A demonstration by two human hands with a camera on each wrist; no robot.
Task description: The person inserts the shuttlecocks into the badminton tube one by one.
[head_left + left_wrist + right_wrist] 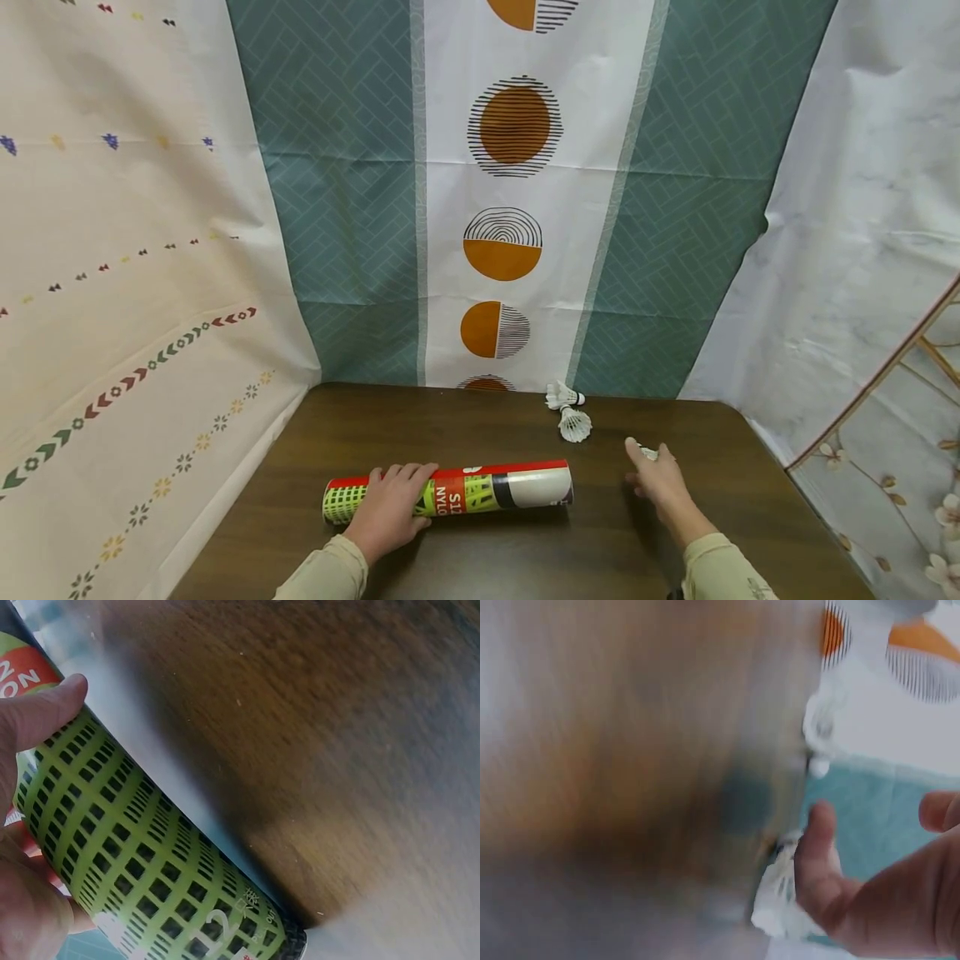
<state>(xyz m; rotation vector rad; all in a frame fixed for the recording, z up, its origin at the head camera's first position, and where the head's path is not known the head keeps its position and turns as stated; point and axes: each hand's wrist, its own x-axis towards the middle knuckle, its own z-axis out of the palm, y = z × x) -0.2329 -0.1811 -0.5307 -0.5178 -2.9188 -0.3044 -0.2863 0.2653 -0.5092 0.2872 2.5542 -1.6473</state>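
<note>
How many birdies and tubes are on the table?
Shuttlecocks: 3 (two near the curtain, one at the right hand)
Tube: 1, under the left hand
Total: 4

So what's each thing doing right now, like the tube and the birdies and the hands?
Shuttlecock tube: lying on its side on the table.
Left hand: gripping the tube's green end.
Right hand: fingers touching a white shuttlecock; the grip is too blurred to tell.
Two shuttlecocks: lying loose near the table's back edge, untouched.
</note>
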